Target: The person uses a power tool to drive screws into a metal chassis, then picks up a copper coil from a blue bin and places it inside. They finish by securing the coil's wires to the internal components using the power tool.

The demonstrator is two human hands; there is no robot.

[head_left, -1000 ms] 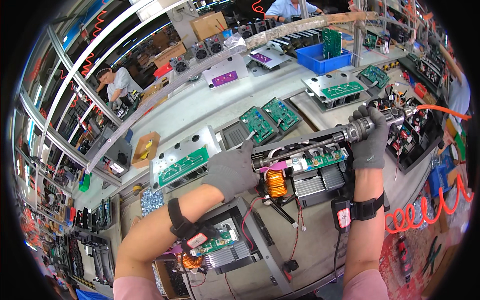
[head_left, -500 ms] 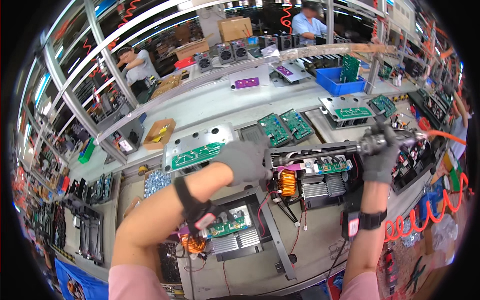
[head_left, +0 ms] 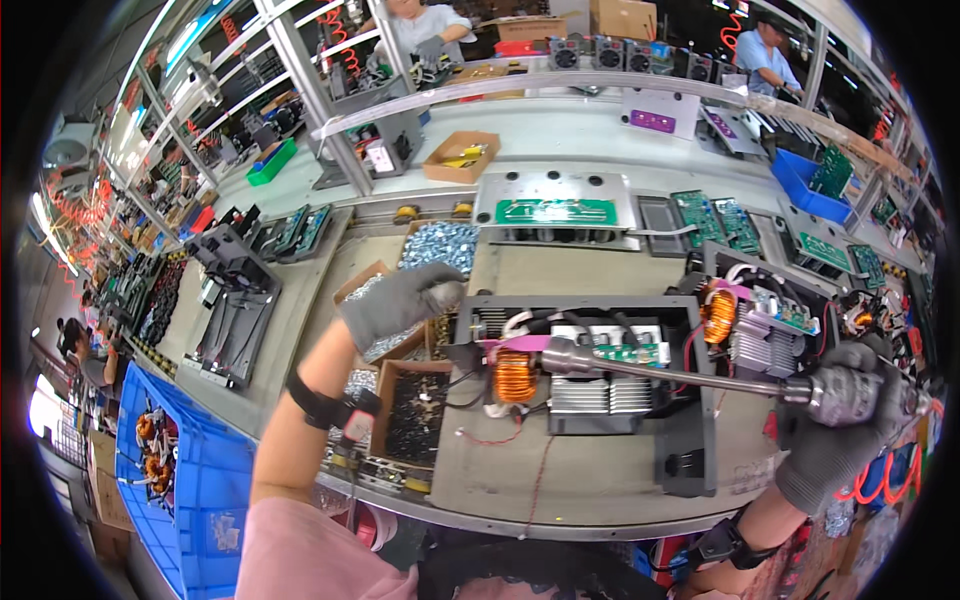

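My right hand [head_left: 840, 435], in a grey glove, is wrapped round the body of a metal air driver [head_left: 690, 381]. Its long shaft points left, and the thick tip lies over a dark metal chassis [head_left: 600, 303], above the copper coil [head_left: 516, 377] and the finned heatsink [head_left: 600, 395]. Whether the tip touches anything is unclear. My left hand [head_left: 395, 305], gloved too, hovers by the chassis's far left corner with fingers curled together; what they may hold is hidden. A second coil [head_left: 719, 316] belongs to another unit on the right.
Boxes of small screws [head_left: 440, 246] and a box of dark small parts [head_left: 412, 412] stand left of the chassis. Behind it sits a metal plate with a green board [head_left: 556, 211]. A blue bin [head_left: 185, 480] is at the lower left. Two people work across the bench.
My view has swung left. The driver has gone from the right-hand unit to the left-hand chassis. My left hand has left the right-hand unit and is now near the screw boxes.
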